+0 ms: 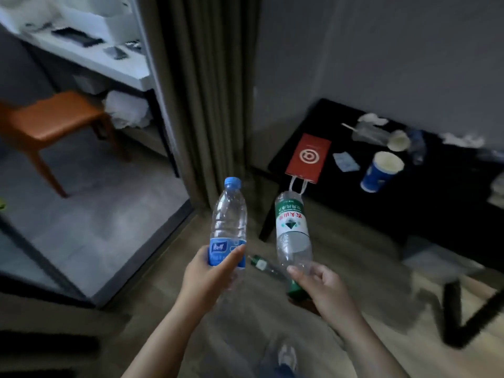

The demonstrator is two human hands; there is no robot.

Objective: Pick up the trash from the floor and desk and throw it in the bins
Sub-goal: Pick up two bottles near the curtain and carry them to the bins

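My left hand (207,279) grips a clear plastic bottle with a blue cap and blue label (228,222), held upright. My right hand (321,287) pinches a second clear bottle with a green and white label (291,227), held upside down by its neck end. A third bottle with a green label (263,265) lies on the wooden floor between my hands. On the black desk (341,203) to the right lie a red paper bag (309,158), a blue paper cup (381,171), a tipped white cup (398,140), a clear bottle (417,145) and crumpled tissues (372,119).
An orange stool (51,118) stands on the grey tiled floor at the left, under a white counter (109,61). A curtain (204,91) hangs in the middle. A black chair leg (463,317) crosses the floor at the right. My shoe (286,356) shows below.
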